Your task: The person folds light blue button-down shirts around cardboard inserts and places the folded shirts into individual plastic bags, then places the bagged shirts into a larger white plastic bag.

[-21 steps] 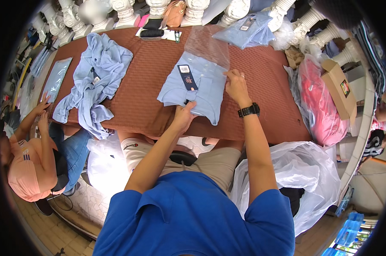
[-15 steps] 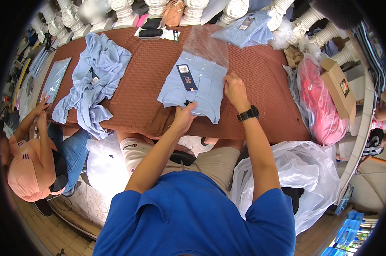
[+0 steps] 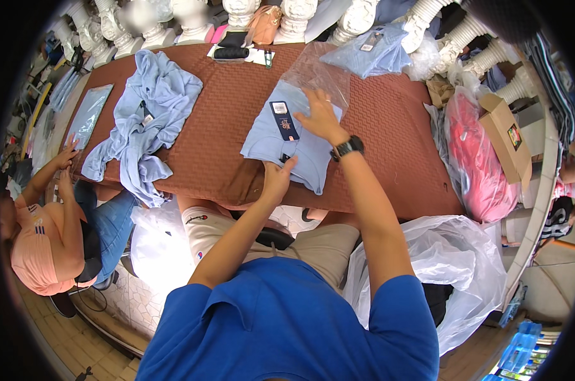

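Along the left end of a brown-covered bench (image 3: pixel 217 120), a co-worker's hand (image 3: pixel 69 151) rests by a flat blue packet (image 3: pixel 92 113), with 1 rumpled light-blue shirt (image 3: pixel 154 108) trailing over the near edge beside it. Right of the bench's middle, close to the near edge, a worker's left hand (image 3: pixel 277 180) grasps the collar end of 1 folded light-blue shirt (image 3: pixel 262 136), thumb on top, fingers hidden beneath. A dark tag (image 3: pixel 284 120) lies on the cloth. The folded shirt's long axis runs from near edge toward far edge, its far end leaning right; the collar, marked by a black label (image 3: pixel 285 157), faces the worker, and the opposite end points to a clear plastic sleeve (image 3: pixel 331 68). Whether the shirt lies in or on that sleeve cannot be told. The right hand (image 3: pixel 320 117) is unclenched and grips nothing, fingers spread over the shirt's right side. Done well, this step would likely mean anchoring the collar with 1 hand, smoothing outward with the other palm flat, and keeping the tag uncreased. Farther right, bagged blue shirts (image 3: pixel 370 52) sit at the far edge, near the right corner.
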The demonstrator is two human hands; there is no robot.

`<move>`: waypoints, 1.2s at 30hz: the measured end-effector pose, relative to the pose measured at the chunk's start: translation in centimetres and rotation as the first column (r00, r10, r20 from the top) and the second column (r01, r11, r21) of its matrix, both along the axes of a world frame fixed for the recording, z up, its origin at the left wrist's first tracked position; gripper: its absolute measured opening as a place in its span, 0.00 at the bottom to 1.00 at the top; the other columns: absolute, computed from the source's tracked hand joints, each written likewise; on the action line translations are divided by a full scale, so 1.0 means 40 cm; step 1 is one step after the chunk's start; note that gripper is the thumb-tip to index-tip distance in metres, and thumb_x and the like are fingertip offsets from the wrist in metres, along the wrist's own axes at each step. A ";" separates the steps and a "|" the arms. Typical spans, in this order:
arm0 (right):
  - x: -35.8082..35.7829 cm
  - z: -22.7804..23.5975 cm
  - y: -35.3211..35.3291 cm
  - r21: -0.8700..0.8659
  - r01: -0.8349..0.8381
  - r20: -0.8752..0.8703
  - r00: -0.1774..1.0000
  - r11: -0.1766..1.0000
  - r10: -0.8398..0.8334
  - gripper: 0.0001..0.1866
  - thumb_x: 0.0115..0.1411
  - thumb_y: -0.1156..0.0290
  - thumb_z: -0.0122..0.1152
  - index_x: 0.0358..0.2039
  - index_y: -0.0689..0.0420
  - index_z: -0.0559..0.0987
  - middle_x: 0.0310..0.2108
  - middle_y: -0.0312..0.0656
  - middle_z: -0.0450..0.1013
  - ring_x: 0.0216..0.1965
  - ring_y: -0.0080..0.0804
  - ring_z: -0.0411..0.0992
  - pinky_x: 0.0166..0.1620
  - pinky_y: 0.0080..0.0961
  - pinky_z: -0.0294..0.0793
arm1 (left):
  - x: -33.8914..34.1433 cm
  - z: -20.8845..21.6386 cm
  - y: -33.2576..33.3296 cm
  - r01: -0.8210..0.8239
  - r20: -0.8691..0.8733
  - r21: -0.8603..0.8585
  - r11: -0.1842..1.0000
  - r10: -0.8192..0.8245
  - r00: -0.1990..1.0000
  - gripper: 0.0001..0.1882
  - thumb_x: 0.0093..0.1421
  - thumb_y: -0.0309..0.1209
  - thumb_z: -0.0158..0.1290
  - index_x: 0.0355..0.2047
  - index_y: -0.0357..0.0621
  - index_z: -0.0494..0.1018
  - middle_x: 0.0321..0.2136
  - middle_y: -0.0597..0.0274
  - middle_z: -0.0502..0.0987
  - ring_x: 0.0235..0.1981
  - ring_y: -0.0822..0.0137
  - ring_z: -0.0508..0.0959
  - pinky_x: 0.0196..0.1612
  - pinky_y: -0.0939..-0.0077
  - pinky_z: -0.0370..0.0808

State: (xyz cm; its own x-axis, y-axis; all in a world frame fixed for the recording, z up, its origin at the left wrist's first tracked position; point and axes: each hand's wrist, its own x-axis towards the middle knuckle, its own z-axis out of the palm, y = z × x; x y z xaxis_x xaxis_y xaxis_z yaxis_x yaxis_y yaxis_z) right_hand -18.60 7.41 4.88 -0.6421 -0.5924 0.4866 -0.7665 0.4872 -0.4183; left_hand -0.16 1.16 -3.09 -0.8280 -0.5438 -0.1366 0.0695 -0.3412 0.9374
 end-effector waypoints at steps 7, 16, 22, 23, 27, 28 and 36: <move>0.019 -0.046 -0.097 -0.014 0.002 0.180 0.984 1.000 0.000 0.15 0.60 0.74 0.58 0.47 0.56 0.82 0.36 0.53 0.71 0.42 0.52 0.71 0.46 0.41 0.71 | 0.014 0.020 0.004 -0.036 -0.089 -0.174 0.984 0.021 0.996 0.36 0.62 0.27 0.55 0.65 0.32 0.50 0.58 0.47 0.65 0.58 0.60 0.68 0.61 0.69 0.63; 0.051 -0.018 -0.028 -0.185 -0.027 0.292 0.953 0.982 0.082 0.19 0.59 0.75 0.60 0.52 0.54 0.79 0.37 0.48 0.70 0.39 0.41 0.71 0.44 0.37 0.72 | -0.001 0.011 0.037 -0.039 -0.119 -0.474 0.880 -0.020 0.993 0.32 0.64 0.24 0.50 0.65 0.27 0.51 0.60 0.38 0.63 0.62 0.50 0.64 0.65 0.64 0.58; -0.005 0.022 -0.057 -0.142 0.034 0.320 0.947 0.989 0.013 0.28 0.54 0.60 0.69 0.54 0.59 0.76 0.44 0.49 0.72 0.41 0.39 0.72 0.46 0.33 0.74 | 0.051 0.045 0.008 0.109 -0.024 -0.527 0.843 -0.143 0.989 0.37 0.61 0.36 0.58 0.64 0.30 0.54 0.59 0.35 0.65 0.60 0.44 0.68 0.62 0.60 0.63; -0.002 0.014 -0.061 -0.110 0.031 0.361 0.933 0.993 0.011 0.30 0.53 0.59 0.69 0.54 0.60 0.76 0.45 0.50 0.71 0.44 0.42 0.72 0.48 0.35 0.73 | 0.080 0.067 -0.023 0.218 0.009 -0.451 0.866 -0.239 0.971 0.40 0.60 0.40 0.60 0.64 0.32 0.55 0.58 0.34 0.66 0.59 0.41 0.69 0.61 0.58 0.65; 0.004 0.013 -0.084 -0.031 0.047 0.422 0.906 0.998 -0.029 0.31 0.50 0.59 0.70 0.53 0.60 0.76 0.46 0.52 0.71 0.49 0.49 0.70 0.53 0.40 0.70 | 0.150 0.193 -0.274 0.565 0.489 -0.596 0.570 -0.301 0.819 0.20 0.62 0.43 0.59 0.38 0.33 0.79 0.26 0.53 0.81 0.29 0.58 0.81 0.36 0.63 0.78; 0.001 0.008 -0.085 -0.018 0.059 0.419 0.907 0.998 -0.046 0.30 0.50 0.59 0.70 0.52 0.60 0.76 0.46 0.53 0.71 0.50 0.50 0.70 0.53 0.40 0.71 | 0.113 0.228 -0.297 0.353 0.355 -0.703 0.617 -0.125 0.926 0.21 0.62 0.44 0.56 0.36 0.33 0.79 0.31 0.42 0.81 0.36 0.44 0.82 0.42 0.56 0.76; 0.005 -0.049 -0.184 -0.188 -0.027 0.062 0.997 0.982 0.039 0.17 0.50 0.69 0.67 0.42 0.58 0.82 0.37 0.50 0.74 0.42 0.50 0.71 0.46 0.42 0.72 | -0.355 0.016 -0.457 0.247 0.239 -0.756 0.607 -0.095 0.966 0.26 0.62 0.41 0.55 0.53 0.33 0.74 0.48 0.38 0.77 0.50 0.47 0.78 0.55 0.59 0.73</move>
